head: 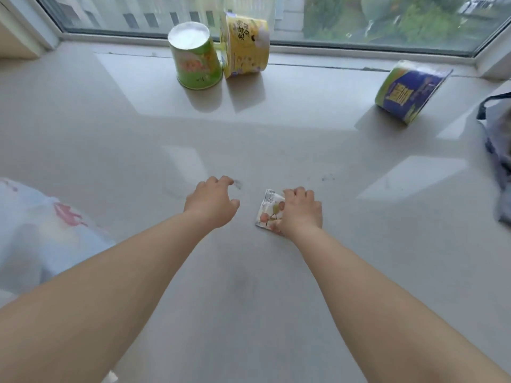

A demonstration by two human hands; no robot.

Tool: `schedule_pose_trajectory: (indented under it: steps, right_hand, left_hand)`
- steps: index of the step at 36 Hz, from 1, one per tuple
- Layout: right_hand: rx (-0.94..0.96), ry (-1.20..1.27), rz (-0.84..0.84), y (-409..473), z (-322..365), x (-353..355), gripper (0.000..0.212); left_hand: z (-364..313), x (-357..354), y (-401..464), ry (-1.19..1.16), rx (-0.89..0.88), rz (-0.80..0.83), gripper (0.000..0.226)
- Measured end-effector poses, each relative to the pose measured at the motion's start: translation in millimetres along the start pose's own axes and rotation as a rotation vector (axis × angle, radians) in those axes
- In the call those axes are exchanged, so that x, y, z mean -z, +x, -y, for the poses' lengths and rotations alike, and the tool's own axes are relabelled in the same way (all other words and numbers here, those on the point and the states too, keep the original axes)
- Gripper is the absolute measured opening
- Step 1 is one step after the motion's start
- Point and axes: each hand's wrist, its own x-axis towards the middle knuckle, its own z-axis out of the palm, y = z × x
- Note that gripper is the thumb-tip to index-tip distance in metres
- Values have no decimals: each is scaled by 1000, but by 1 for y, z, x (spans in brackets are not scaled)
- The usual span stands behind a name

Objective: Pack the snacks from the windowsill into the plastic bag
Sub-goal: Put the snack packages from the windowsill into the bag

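Observation:
A small white snack packet (267,210) printed with fruit lies flat on the windowsill (138,134). My right hand (300,212) rests on its right side, fingers curled over its edge. My left hand (214,201) hovers just left of it, fingers bent and apart, holding nothing. By the glass, a green cup (195,58) stands upside down beside a yellow tub (247,45) on its side. A blue-and-green tub (409,91) lies tilted at the far right. A bluish plastic bag (497,150) lies at the right edge, partly out of frame.
The window frame (331,49) runs along the back of the sill. A pale blue cloth with pink print (41,233) lies at the left edge.

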Motion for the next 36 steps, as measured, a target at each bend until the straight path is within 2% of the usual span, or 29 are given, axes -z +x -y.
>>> schedule_pose_trajectory:
  steps: [4,7,10,13,20,28,32,36]
  right_hand:
    - [-14,-75,-34,26,0,-3,54]
    - [-44,-96,-32,41,-2,1,27]
    - [-72,68,35,47,-9,5,16]
    - [-140,309,10,49,-29,20,22]
    - [-338,577,-363,81,-106,73,35]
    - [-441,589,-678,137,-198,141,59]
    - [-494,722,-715,158,-233,177,64]
    - [-562,893,-637,183,-256,205,66]
  left_hand:
    - [-3,1,27,15,11,39,49]
    - [-9,3,43,38,17,66,49]
    - [-24,8,59,52,-2,87,49]
    - [-50,11,79,53,-69,106,50]
    - [-125,15,125,53,-215,132,52]
    - [-230,31,174,-7,-332,78,52]
    - [-276,41,196,-51,-358,29,50]
    - [-317,52,212,-177,-348,-25,47]
